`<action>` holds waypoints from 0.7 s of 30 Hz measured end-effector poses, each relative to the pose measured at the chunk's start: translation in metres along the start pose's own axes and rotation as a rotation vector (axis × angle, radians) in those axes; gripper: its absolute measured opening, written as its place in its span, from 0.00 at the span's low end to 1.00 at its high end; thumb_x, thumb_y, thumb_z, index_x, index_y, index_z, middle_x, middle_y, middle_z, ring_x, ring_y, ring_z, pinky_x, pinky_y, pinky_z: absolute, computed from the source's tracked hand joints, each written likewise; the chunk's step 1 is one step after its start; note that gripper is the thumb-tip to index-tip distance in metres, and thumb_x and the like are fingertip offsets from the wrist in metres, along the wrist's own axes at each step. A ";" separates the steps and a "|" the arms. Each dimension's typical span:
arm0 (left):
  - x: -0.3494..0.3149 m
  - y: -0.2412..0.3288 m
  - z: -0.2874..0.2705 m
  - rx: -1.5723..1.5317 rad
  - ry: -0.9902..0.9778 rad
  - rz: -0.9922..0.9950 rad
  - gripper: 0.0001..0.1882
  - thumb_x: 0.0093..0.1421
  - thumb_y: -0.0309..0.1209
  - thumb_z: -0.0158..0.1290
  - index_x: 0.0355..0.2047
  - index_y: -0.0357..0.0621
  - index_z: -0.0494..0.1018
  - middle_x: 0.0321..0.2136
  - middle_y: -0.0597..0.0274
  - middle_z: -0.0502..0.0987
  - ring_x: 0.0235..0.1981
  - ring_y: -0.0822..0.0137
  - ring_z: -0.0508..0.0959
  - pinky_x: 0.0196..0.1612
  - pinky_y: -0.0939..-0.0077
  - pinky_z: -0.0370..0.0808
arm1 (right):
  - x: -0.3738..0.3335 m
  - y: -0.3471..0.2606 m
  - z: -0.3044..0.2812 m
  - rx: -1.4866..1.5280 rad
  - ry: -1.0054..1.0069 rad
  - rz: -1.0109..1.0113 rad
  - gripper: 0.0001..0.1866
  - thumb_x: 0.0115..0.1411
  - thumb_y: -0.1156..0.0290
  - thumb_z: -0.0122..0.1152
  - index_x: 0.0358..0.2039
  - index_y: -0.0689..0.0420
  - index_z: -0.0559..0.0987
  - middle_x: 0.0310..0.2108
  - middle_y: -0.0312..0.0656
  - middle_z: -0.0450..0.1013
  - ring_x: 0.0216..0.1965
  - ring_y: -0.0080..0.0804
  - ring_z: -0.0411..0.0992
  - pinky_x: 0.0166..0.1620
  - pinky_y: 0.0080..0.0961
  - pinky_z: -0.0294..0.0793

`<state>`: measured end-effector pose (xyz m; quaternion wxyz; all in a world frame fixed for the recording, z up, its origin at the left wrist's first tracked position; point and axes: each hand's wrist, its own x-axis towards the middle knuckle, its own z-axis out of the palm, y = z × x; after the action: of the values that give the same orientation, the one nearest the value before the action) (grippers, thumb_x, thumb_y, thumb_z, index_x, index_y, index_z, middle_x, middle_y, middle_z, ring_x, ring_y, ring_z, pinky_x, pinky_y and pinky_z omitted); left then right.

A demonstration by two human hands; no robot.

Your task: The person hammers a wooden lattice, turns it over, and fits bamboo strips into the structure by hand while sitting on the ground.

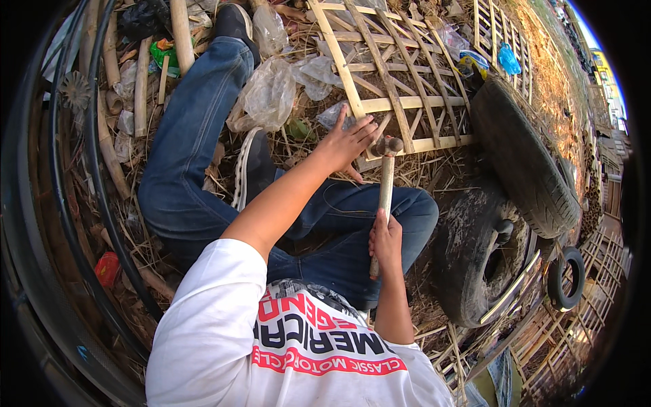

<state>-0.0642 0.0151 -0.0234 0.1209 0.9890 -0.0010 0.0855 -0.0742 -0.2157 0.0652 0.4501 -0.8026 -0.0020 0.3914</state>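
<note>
My right hand (386, 241) is wrapped round the wooden handle of a hammer (386, 183). The hammer's rusty metal head points away from me, by the near corner of a bamboo lattice panel (417, 102). At that same corner lies my left hand (342, 144), fingers stretched out and apart, fingertips against the slats. Just what sits under its palm is hidden. The panel, made of crossed split-bamboo strips, rests on straw-littered ground beyond my bent, jeans-clad legs.
Old tyres (519, 159) lean and lie to the right, with a small tyre (566, 279) beyond. Plastic bags (266, 95) and bamboo poles (182, 34) litter the ground by my feet. Black curved tubes (102, 169) run along the left. More lattice panels (576, 325) lie at the right.
</note>
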 end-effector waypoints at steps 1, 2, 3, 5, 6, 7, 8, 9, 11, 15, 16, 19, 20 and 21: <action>0.000 0.000 0.000 0.000 0.000 0.001 0.65 0.29 0.69 0.60 0.64 0.43 0.55 0.64 0.62 0.58 0.69 0.61 0.47 0.65 0.28 0.34 | 0.000 0.000 0.000 0.000 0.000 0.000 0.24 0.68 0.47 0.44 0.24 0.54 0.64 0.12 0.30 0.58 0.08 0.17 0.58 0.10 0.17 0.57; 0.000 0.000 -0.001 0.001 0.000 0.002 0.65 0.29 0.69 0.60 0.64 0.43 0.55 0.64 0.62 0.58 0.69 0.61 0.47 0.65 0.28 0.34 | 0.000 0.000 0.000 -0.001 0.000 0.001 0.24 0.68 0.47 0.44 0.24 0.54 0.65 0.12 0.30 0.58 0.09 0.17 0.58 0.10 0.17 0.57; 0.001 0.000 -0.002 0.009 -0.013 0.001 0.65 0.29 0.69 0.60 0.64 0.43 0.55 0.64 0.62 0.58 0.69 0.61 0.47 0.65 0.28 0.34 | 0.000 -0.001 -0.001 0.003 0.005 0.014 0.24 0.68 0.48 0.45 0.24 0.55 0.65 0.12 0.31 0.58 0.09 0.17 0.58 0.10 0.17 0.58; 0.002 0.001 -0.004 0.026 -0.036 -0.001 0.65 0.29 0.69 0.59 0.64 0.43 0.55 0.64 0.62 0.58 0.69 0.61 0.48 0.65 0.28 0.34 | 0.000 -0.003 -0.003 0.009 0.016 0.040 0.24 0.68 0.49 0.46 0.24 0.56 0.66 0.12 0.31 0.59 0.09 0.18 0.58 0.11 0.18 0.60; 0.002 0.001 -0.003 0.025 -0.031 0.000 0.65 0.29 0.69 0.59 0.64 0.43 0.55 0.64 0.62 0.57 0.69 0.61 0.48 0.65 0.28 0.34 | 0.000 -0.002 -0.002 0.014 0.012 0.036 0.24 0.68 0.49 0.46 0.24 0.56 0.66 0.12 0.31 0.59 0.09 0.18 0.58 0.11 0.18 0.59; 0.002 0.001 -0.003 0.024 -0.025 0.001 0.65 0.29 0.70 0.59 0.64 0.43 0.55 0.64 0.62 0.57 0.69 0.61 0.48 0.65 0.28 0.34 | 0.001 -0.002 -0.002 0.018 0.008 0.031 0.24 0.68 0.48 0.45 0.24 0.56 0.65 0.12 0.31 0.59 0.09 0.18 0.58 0.11 0.18 0.59; 0.002 0.001 -0.002 0.023 -0.019 0.002 0.65 0.29 0.70 0.59 0.64 0.43 0.55 0.64 0.63 0.57 0.69 0.61 0.48 0.65 0.28 0.33 | 0.000 -0.002 -0.002 0.022 0.004 0.027 0.24 0.68 0.48 0.44 0.24 0.56 0.65 0.12 0.31 0.59 0.09 0.18 0.58 0.11 0.18 0.59; 0.002 0.000 -0.002 0.032 -0.030 0.001 0.65 0.29 0.70 0.59 0.64 0.44 0.55 0.64 0.63 0.57 0.69 0.62 0.47 0.65 0.28 0.33 | 0.000 -0.003 -0.002 0.034 0.000 0.020 0.24 0.68 0.48 0.43 0.24 0.56 0.65 0.12 0.31 0.59 0.09 0.18 0.58 0.11 0.18 0.59; 0.001 0.000 -0.002 0.050 -0.051 0.000 0.65 0.29 0.70 0.59 0.64 0.44 0.55 0.64 0.64 0.56 0.69 0.62 0.47 0.65 0.28 0.33 | -0.003 -0.004 -0.002 0.056 -0.006 0.007 0.25 0.69 0.47 0.41 0.24 0.56 0.65 0.12 0.31 0.58 0.09 0.18 0.57 0.11 0.17 0.59; 0.001 0.001 0.004 0.059 0.016 0.023 0.64 0.30 0.71 0.58 0.63 0.43 0.58 0.63 0.63 0.57 0.69 0.62 0.47 0.65 0.28 0.34 | -0.015 -0.015 -0.006 0.104 0.031 -0.059 0.27 0.69 0.45 0.36 0.26 0.57 0.65 0.12 0.32 0.57 0.09 0.19 0.56 0.11 0.18 0.58; -0.001 0.001 0.004 0.045 0.025 0.019 0.64 0.30 0.71 0.58 0.62 0.43 0.58 0.63 0.63 0.57 0.69 0.62 0.47 0.65 0.27 0.34 | -0.020 -0.019 -0.008 0.131 0.050 -0.073 0.28 0.69 0.45 0.36 0.27 0.57 0.65 0.12 0.33 0.57 0.09 0.20 0.56 0.11 0.18 0.58; -0.003 -0.002 0.004 0.009 0.045 0.018 0.63 0.29 0.70 0.58 0.62 0.43 0.58 0.62 0.62 0.58 0.69 0.62 0.48 0.64 0.27 0.34 | -0.026 -0.028 -0.005 0.196 0.070 -0.139 0.26 0.70 0.48 0.37 0.25 0.57 0.64 0.12 0.33 0.56 0.09 0.19 0.56 0.11 0.18 0.58; -0.006 -0.004 0.004 0.009 0.036 0.016 0.63 0.30 0.70 0.58 0.62 0.43 0.58 0.62 0.62 0.58 0.69 0.62 0.48 0.64 0.27 0.34 | -0.025 -0.028 -0.004 0.219 0.072 -0.166 0.25 0.70 0.49 0.38 0.24 0.56 0.63 0.12 0.33 0.56 0.09 0.18 0.56 0.11 0.17 0.57; -0.006 -0.004 0.004 0.006 0.033 0.016 0.63 0.30 0.70 0.58 0.62 0.43 0.58 0.62 0.62 0.58 0.69 0.61 0.48 0.64 0.27 0.34 | -0.020 -0.021 -0.002 0.192 0.081 -0.160 0.25 0.70 0.50 0.38 0.24 0.56 0.63 0.12 0.33 0.57 0.08 0.18 0.56 0.11 0.17 0.58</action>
<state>-0.0692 0.0183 -0.0294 0.1173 0.9878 -0.0065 0.1027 -0.0796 -0.2115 0.0940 0.5543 -0.7684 -0.0106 0.3197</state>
